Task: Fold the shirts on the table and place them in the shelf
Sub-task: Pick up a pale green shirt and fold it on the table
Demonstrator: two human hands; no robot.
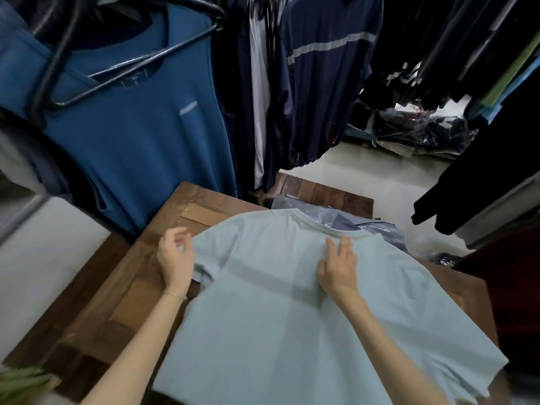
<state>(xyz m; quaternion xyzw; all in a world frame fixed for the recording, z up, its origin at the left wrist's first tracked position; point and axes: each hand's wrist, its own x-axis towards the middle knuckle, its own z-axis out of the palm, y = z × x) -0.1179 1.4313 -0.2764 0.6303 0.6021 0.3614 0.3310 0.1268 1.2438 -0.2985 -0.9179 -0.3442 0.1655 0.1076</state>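
Pale blue shirt (292, 317) spread flat, back up, on the wooden table (140, 282), collar away from me. My right hand (339, 267) lies flat on it just below the collar, fingers straight. My left hand (175, 258) sits at the left sleeve edge, fingers loosely curled; whether it pinches the cloth I cannot tell. Bagged garments (365, 220) lie beyond the collar; a darker blue shirt (131, 135) hangs behind the table.

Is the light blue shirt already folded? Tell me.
No, the light blue shirt lies spread flat on the table.
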